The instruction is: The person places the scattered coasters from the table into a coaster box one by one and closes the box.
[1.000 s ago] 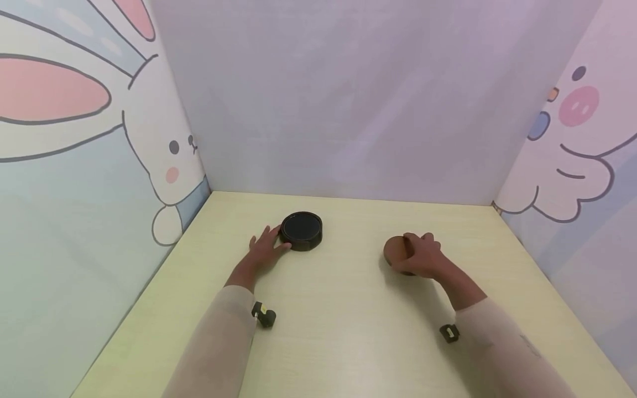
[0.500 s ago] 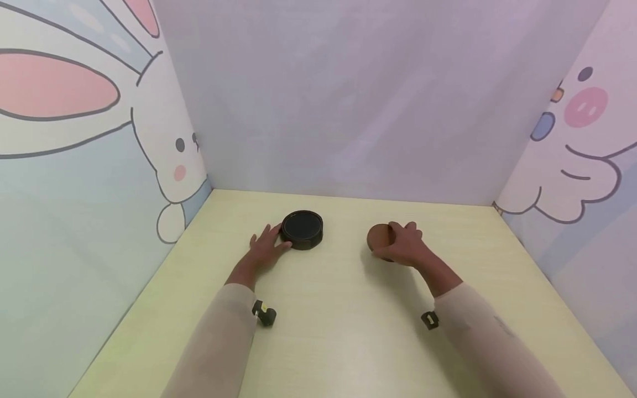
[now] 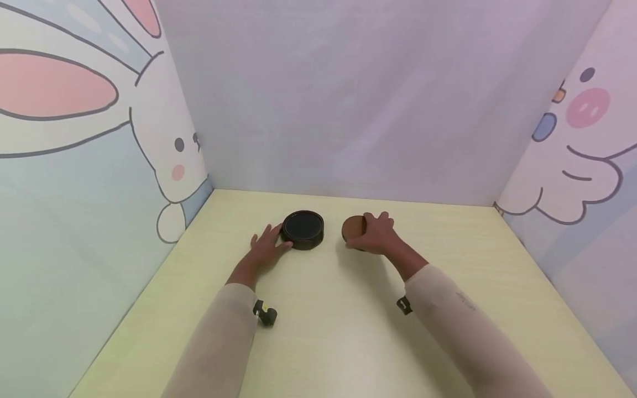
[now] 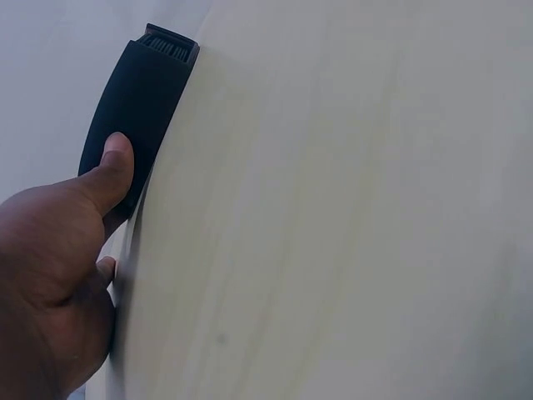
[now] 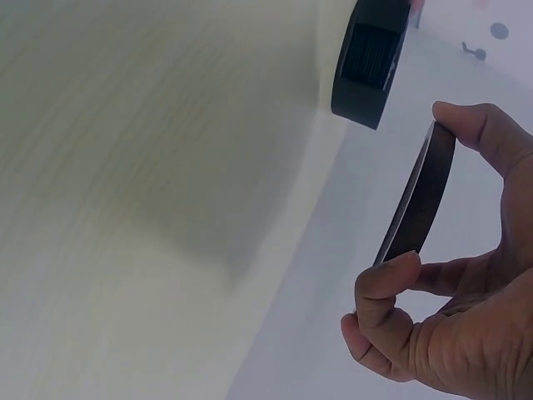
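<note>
A round black coaster holder [image 3: 303, 230] stands on the table toward the back, left of the middle. My left hand [image 3: 265, 247] holds it by its left side, thumb at the front. The left wrist view shows that thumb lying along the holder's dark wall [image 4: 133, 104], near an opening with ribbed layers. My right hand [image 3: 376, 234] pinches a thin round brown coaster [image 3: 353, 227] by its rim. Above the table, the coaster is just right of the holder. In the right wrist view, thumb and fingers grip opposite edges of the coaster [image 5: 423, 196], with the holder beyond.
The pale wooden table [image 3: 318, 326] meets a plain lilac backdrop [image 3: 338, 99] at its back edge. Side panels with a cartoon rabbit [image 3: 171, 166] and a cartoon pig [image 3: 587, 143] flank it. Small black wrist cameras sit at both cuffs.
My right hand has carried the brown coaster left and slightly away from me, closer to the holder. The left hand and the holder have stayed in place.
</note>
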